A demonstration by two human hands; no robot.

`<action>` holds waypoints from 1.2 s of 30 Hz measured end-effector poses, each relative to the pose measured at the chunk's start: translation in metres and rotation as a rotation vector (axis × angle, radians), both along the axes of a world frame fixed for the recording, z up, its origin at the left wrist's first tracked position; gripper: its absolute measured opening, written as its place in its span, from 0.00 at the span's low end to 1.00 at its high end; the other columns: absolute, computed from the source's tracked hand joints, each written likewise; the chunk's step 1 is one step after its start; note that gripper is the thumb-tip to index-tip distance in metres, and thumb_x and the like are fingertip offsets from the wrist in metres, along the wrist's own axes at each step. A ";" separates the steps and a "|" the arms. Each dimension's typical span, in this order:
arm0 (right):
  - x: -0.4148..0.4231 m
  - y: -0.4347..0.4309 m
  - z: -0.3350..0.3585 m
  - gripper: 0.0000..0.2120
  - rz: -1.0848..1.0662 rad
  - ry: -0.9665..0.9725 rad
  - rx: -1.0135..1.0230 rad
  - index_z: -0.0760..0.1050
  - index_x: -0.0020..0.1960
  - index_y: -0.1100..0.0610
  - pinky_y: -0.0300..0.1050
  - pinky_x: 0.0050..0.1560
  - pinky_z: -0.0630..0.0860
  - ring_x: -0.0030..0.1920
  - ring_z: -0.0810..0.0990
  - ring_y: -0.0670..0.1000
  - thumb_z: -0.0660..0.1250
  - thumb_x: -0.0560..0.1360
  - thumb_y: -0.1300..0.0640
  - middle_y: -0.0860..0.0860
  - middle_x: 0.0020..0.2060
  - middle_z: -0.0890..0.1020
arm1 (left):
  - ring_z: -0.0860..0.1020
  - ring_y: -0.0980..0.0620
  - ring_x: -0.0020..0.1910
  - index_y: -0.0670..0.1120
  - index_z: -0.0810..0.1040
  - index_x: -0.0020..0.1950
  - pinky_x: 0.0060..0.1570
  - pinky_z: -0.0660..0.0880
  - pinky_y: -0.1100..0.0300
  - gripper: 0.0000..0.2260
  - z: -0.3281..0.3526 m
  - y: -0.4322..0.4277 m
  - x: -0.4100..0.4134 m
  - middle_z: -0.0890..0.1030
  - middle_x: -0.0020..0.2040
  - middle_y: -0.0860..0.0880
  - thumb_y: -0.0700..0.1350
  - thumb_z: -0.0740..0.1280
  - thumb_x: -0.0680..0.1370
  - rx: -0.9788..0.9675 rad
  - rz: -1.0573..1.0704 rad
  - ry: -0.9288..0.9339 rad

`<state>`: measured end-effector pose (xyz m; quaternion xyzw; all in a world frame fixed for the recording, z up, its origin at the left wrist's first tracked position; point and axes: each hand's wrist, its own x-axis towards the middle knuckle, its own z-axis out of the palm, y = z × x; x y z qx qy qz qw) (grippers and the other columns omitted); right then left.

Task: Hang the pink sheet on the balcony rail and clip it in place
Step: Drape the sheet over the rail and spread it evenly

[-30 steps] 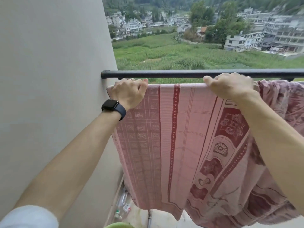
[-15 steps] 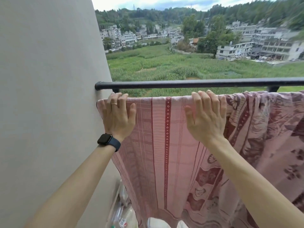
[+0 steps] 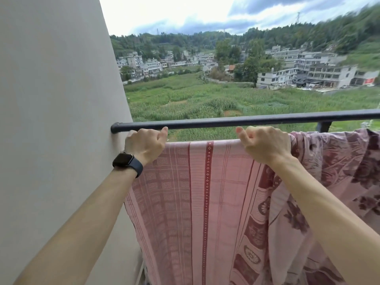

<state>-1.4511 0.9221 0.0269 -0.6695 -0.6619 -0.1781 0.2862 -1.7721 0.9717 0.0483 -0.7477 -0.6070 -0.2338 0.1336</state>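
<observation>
A plain beige wall (image 3: pixel 57 120) fills the left side of the view, and a dark rail (image 3: pixel 246 120) runs from it horizontally to the right edge. The left hand (image 3: pixel 146 146), with a dark smartwatch (image 3: pixel 126 163) on its wrist, sits just below the wall end of the rail; its grip is closed into a fist around the top left edge of the pink sheet (image 3: pixel 205 202), with the thumb tip extended upward beside the rail. The top edge of the sheet is stretched straight and level between the two hands, just below the dark rail, and the striped and checked cloth hangs down from there toward the bottom of the view. The right hand (image 3: pixel 265 142) holds the same top edge further right; its grip is also closed, fingers curled down over the fabric and thumb raised. To the right of this hand the sheet lies bunched and creased, showing a darker floral pattern. Whether the sheet rests on a lower bar cannot be told.
</observation>
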 end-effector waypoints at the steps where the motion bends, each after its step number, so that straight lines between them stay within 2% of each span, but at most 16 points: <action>1: 0.000 -0.005 -0.009 0.29 0.045 0.018 0.112 0.77 0.39 0.54 0.45 0.40 0.73 0.38 0.80 0.54 0.48 0.82 0.36 0.50 0.34 0.81 | 0.78 0.44 0.39 0.49 0.71 0.31 0.52 0.70 0.49 0.25 -0.004 -0.008 0.007 0.77 0.33 0.50 0.57 0.49 0.83 0.091 -0.026 0.018; 4: 0.007 -0.024 -0.028 0.18 0.056 0.039 0.359 0.78 0.55 0.56 0.54 0.61 0.67 0.57 0.76 0.56 0.57 0.80 0.44 0.53 0.52 0.82 | 0.80 0.45 0.45 0.50 0.80 0.47 0.53 0.69 0.50 0.19 -0.017 -0.026 0.040 0.83 0.43 0.49 0.56 0.52 0.82 0.253 -0.097 0.028; 7: 0.035 -0.039 -0.039 0.19 -0.124 0.080 0.356 0.74 0.62 0.55 0.59 0.70 0.59 0.67 0.71 0.56 0.55 0.80 0.45 0.54 0.62 0.78 | 0.80 0.48 0.51 0.52 0.80 0.57 0.56 0.69 0.50 0.18 -0.033 -0.038 0.092 0.84 0.52 0.50 0.57 0.55 0.80 0.239 -0.225 0.028; 9: 0.058 -0.044 -0.047 0.19 -0.213 0.073 0.279 0.73 0.63 0.53 0.61 0.73 0.53 0.69 0.69 0.56 0.52 0.81 0.45 0.52 0.64 0.76 | 0.80 0.47 0.50 0.52 0.79 0.58 0.56 0.69 0.50 0.17 -0.039 -0.044 0.128 0.83 0.51 0.50 0.57 0.55 0.80 0.228 -0.269 0.035; 12: 0.093 -0.045 -0.050 0.20 -0.170 -0.095 0.268 0.77 0.58 0.53 0.61 0.69 0.58 0.60 0.73 0.57 0.50 0.83 0.45 0.52 0.55 0.78 | 0.79 0.48 0.45 0.51 0.79 0.51 0.51 0.69 0.51 0.21 -0.046 -0.043 0.158 0.83 0.45 0.51 0.60 0.51 0.81 0.228 -0.233 0.090; 15: 0.128 -0.040 -0.028 0.27 -0.104 -0.116 0.221 0.79 0.45 0.54 0.54 0.59 0.65 0.44 0.78 0.57 0.45 0.84 0.43 0.51 0.42 0.81 | 0.79 0.47 0.36 0.49 0.78 0.42 0.42 0.71 0.54 0.25 -0.046 -0.037 0.154 0.81 0.36 0.50 0.64 0.49 0.81 0.276 -0.196 0.112; 17: 0.148 -0.036 -0.011 0.30 -0.111 -0.117 0.151 0.76 0.36 0.54 0.50 0.53 0.67 0.33 0.78 0.54 0.44 0.83 0.41 0.49 0.30 0.79 | 0.77 0.47 0.31 0.49 0.74 0.37 0.39 0.70 0.56 0.26 -0.044 -0.033 0.147 0.78 0.30 0.50 0.63 0.48 0.81 0.303 -0.174 0.097; 19: 0.162 -0.034 -0.005 0.29 -0.060 -0.121 0.130 0.71 0.29 0.54 0.42 0.40 0.64 0.24 0.73 0.49 0.48 0.83 0.42 0.46 0.21 0.72 | 0.75 0.48 0.29 0.49 0.71 0.34 0.39 0.69 0.56 0.24 -0.043 -0.034 0.147 0.76 0.28 0.51 0.61 0.50 0.81 0.316 -0.156 0.085; 21: 0.175 -0.035 -0.003 0.28 0.007 -0.037 0.139 0.66 0.26 0.53 0.38 0.33 0.58 0.20 0.68 0.47 0.53 0.83 0.44 0.45 0.18 0.68 | 0.75 0.48 0.30 0.49 0.69 0.33 0.41 0.69 0.54 0.22 -0.042 -0.040 0.153 0.76 0.29 0.50 0.60 0.51 0.81 0.291 -0.102 0.070; 24: 0.200 -0.042 -0.001 0.28 0.013 0.029 0.168 0.66 0.25 0.52 0.41 0.35 0.65 0.20 0.68 0.47 0.53 0.82 0.44 0.43 0.18 0.67 | 0.76 0.45 0.35 0.49 0.71 0.32 0.46 0.69 0.51 0.22 -0.041 -0.046 0.163 0.77 0.31 0.48 0.58 0.49 0.80 0.206 0.026 -0.023; 26: 0.224 -0.052 -0.007 0.27 -0.036 -0.029 0.186 0.73 0.30 0.52 0.50 0.46 0.71 0.29 0.74 0.51 0.51 0.81 0.41 0.45 0.23 0.74 | 0.77 0.43 0.39 0.46 0.77 0.36 0.49 0.69 0.49 0.23 -0.039 -0.052 0.170 0.81 0.36 0.45 0.55 0.49 0.79 0.176 0.134 -0.014; 28: 0.258 -0.064 -0.017 0.25 -0.120 -0.066 0.282 0.80 0.44 0.55 0.56 0.57 0.67 0.44 0.78 0.56 0.51 0.81 0.40 0.51 0.36 0.84 | 0.78 0.41 0.44 0.45 0.81 0.41 0.52 0.70 0.47 0.21 -0.037 -0.061 0.183 0.83 0.41 0.42 0.51 0.52 0.78 0.197 0.262 0.008; 29: 0.274 -0.072 -0.022 0.25 -0.146 -0.032 0.312 0.80 0.51 0.56 0.57 0.59 0.66 0.51 0.77 0.58 0.52 0.80 0.39 0.55 0.45 0.85 | 0.78 0.40 0.46 0.44 0.82 0.43 0.53 0.70 0.46 0.18 -0.035 -0.069 0.193 0.84 0.43 0.41 0.50 0.55 0.78 0.222 0.306 0.001; 32: 0.294 -0.096 -0.045 0.26 -0.086 0.019 0.362 0.75 0.64 0.57 0.63 0.70 0.60 0.68 0.69 0.60 0.57 0.79 0.38 0.58 0.66 0.75 | 0.78 0.41 0.51 0.46 0.80 0.52 0.60 0.69 0.44 0.12 -0.034 -0.089 0.238 0.83 0.48 0.43 0.49 0.60 0.79 0.291 0.253 -0.063; 34: 0.283 -0.104 -0.063 0.25 -0.017 -0.093 0.357 0.73 0.68 0.54 0.63 0.74 0.51 0.73 0.66 0.60 0.61 0.78 0.40 0.57 0.70 0.71 | 0.79 0.43 0.54 0.47 0.79 0.57 0.66 0.66 0.44 0.15 -0.041 -0.099 0.281 0.83 0.52 0.45 0.53 0.59 0.80 0.313 0.091 -0.074; 36: 0.275 -0.103 -0.069 0.21 0.000 -0.163 0.331 0.72 0.69 0.50 0.63 0.73 0.52 0.72 0.68 0.59 0.60 0.80 0.42 0.55 0.69 0.73 | 0.79 0.44 0.55 0.47 0.78 0.59 0.68 0.64 0.44 0.17 -0.052 -0.108 0.320 0.83 0.53 0.46 0.55 0.56 0.81 0.273 -0.014 -0.039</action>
